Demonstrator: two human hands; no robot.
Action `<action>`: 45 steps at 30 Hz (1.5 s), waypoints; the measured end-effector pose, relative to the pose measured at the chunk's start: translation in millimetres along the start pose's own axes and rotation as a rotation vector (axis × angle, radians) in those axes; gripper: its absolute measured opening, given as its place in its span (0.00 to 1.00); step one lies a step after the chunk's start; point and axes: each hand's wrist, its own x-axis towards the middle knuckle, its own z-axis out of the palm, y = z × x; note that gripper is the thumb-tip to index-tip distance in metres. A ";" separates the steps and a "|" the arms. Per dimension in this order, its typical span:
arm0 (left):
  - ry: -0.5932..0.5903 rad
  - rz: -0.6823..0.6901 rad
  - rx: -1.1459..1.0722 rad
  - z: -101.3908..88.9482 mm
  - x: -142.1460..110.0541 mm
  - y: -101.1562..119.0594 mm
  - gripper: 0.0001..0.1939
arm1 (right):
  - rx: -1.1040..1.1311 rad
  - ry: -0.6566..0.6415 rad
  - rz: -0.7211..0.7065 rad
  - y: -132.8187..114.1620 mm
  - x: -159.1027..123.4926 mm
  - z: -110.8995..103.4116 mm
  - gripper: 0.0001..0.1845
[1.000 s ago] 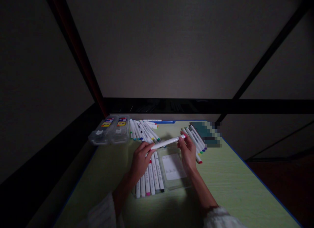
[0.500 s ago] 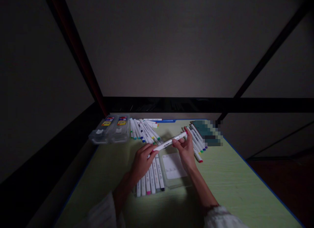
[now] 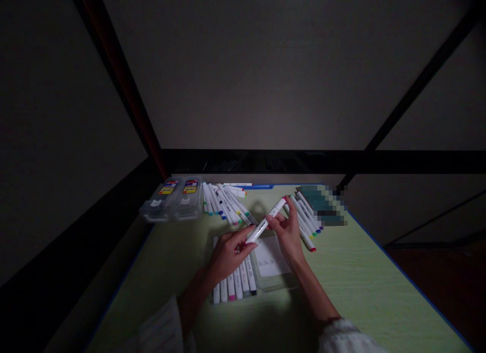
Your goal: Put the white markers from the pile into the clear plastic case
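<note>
A white marker with red ends is held slantwise over the table between both hands. My left hand has its fingers closed on the lower end. My right hand grips the upper part, with a finger up at the red cap. Below them lies an open clear case: a row of white markers fills its left half, partly hidden by my left hand. Its right half shows a white paper insert.
Two closed clear cases stand at the back left. Beside them lies a loose pile of white markers. More markers lie at the right, next to a dark green, partly pixelated item. The table has a blue edge.
The marker has tilted more steeply, its lower end dropping toward me. My left hand has moved slightly right and down with it, while my right hand keeps nearly the same place.
</note>
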 end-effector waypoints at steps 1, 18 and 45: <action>-0.009 0.004 0.002 0.2 -0.2 0.8 0.18 | -0.002 -0.008 0.006 0.0 -0.2 0.1 0.41; -0.024 -0.032 -0.138 4.9 2.0 0.3 0.17 | -0.065 -0.237 0.180 -5.8 -9.3 9.5 0.38; 0.012 -0.192 -0.307 9.7 12.0 -10.5 0.17 | -0.346 -0.591 0.417 7.1 -4.4 -4.4 0.34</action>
